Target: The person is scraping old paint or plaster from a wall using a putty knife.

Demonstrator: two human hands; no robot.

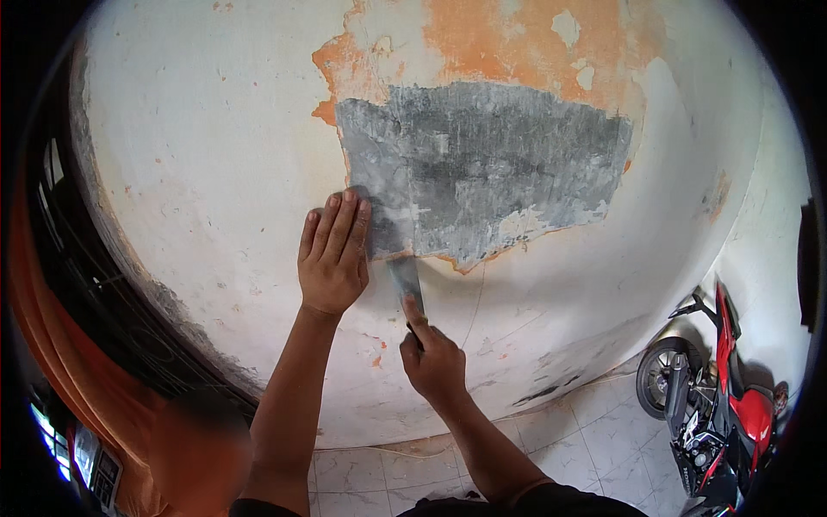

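While our left hand [332, 258] lies flat and open against the wall [198, 172], fingers together and pointing up, our right hand [433, 362] is closed around the handle of a scraper [405, 277], index finger stretched along the tool. The scraper's flat metal blade stands upright against the plaster, its top edge at the lower left corner of a large grey patch [491, 168] where the coating is off and bare cement shows. Our left fingertips rest just beside that same corner, touching the wall at the patch's left edge; the 2 hands are near each other but apart, the left one higher.

Above the grey patch, an orange layer [508, 43] shows through the white paint, with flaked pale spots in it. The rest of the wall is off-white, scuffed and stained dark along its left side. Below, we see a floor of pale marbled tiles [594, 448]. A red and black motorcycle [724, 388] stands at the right, close to the wall, and an orange cloth [77, 362] hangs at the left edge of the view.
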